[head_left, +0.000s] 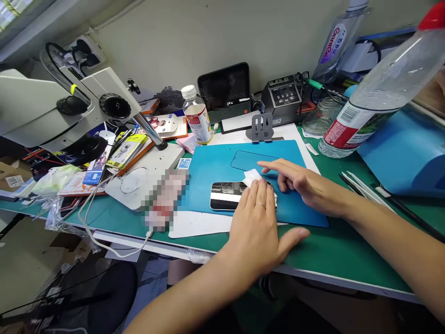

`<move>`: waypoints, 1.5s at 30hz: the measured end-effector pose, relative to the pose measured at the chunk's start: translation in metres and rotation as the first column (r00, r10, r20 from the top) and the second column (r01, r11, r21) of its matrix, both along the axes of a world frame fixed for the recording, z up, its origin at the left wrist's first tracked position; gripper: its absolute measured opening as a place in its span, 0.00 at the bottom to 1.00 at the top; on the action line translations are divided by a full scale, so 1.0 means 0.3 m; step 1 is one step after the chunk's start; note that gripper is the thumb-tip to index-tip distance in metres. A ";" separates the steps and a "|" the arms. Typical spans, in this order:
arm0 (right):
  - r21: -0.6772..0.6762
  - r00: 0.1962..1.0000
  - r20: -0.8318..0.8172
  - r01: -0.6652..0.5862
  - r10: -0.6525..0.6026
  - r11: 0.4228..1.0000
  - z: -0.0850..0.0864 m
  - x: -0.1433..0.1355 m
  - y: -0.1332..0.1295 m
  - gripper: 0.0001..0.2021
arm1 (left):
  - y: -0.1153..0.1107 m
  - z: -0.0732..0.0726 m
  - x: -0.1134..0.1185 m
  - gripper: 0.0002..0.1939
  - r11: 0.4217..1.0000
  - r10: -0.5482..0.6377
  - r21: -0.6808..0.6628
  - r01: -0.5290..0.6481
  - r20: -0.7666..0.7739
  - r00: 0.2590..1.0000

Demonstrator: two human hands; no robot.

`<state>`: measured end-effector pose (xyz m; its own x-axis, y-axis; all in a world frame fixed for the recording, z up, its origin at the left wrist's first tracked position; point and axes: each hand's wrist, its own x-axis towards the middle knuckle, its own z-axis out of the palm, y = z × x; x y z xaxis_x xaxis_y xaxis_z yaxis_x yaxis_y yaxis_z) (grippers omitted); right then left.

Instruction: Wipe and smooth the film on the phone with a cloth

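My left hand [255,222] lies palm down on a folded white wipe [252,176], pressing it against the right part of a glossy smartphone [225,197]. Its fingers are straight and side by side, with the thumb stretched out to the right. The phone rests flat, screen up, on a blue mat [205,162]; its right end is mostly covered by the hand and wipe. Above the mat, just right of the wipe, my right hand [295,183] is open and holds nothing, index finger extended and other fingers loosely bent. Behind the phone lies a thin black phone-shaped outline [239,159].
A microscope [114,104] stands at left, beside stacked boxes. Behind the mat are a capped drink bottle [197,116], a grey phone stand [261,127] and a soldering station [281,99]. At right stand a large water bottle [375,97] and tweezers [368,188].
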<state>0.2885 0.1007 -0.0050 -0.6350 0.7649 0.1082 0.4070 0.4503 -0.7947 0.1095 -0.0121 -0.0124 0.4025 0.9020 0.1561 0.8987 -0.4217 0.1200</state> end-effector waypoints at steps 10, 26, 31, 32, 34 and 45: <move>0.036 1.000 0.004 -0.001 0.000 0.999 -0.019 0.008 0.006 0.49 | 0.026 0.038 0.030 0.48 0.999 -0.033 -0.038 0.032 -0.001 0.999; 0.021 1.000 0.001 0.022 -0.022 1.000 -0.021 0.005 0.008 0.51 | 0.034 0.015 0.048 0.50 0.999 0.028 0.034 -0.026 -0.062 0.998; 0.029 1.000 -0.003 -0.001 0.001 1.000 -0.007 0.000 -0.004 0.51 | -0.117 -0.001 -0.005 0.49 0.998 0.005 0.057 -0.004 -0.030 1.000; 0.030 1.000 0.001 -0.008 0.008 1.000 -0.004 0.000 -0.004 0.51 | -0.121 0.002 -0.012 0.49 0.999 -0.003 0.051 0.005 -0.027 1.000; 0.028 1.000 0.007 -0.011 0.011 1.000 -0.003 0.000 -0.003 0.51 | -0.085 0.013 -0.010 0.48 1.000 -0.017 0.026 0.018 -0.035 0.999; 0.028 1.000 -0.001 -0.013 0.013 1.000 -0.006 0.001 -0.001 0.51 | -0.101 0.018 -0.034 0.47 0.999 -0.033 0.002 0.033 0.011 0.999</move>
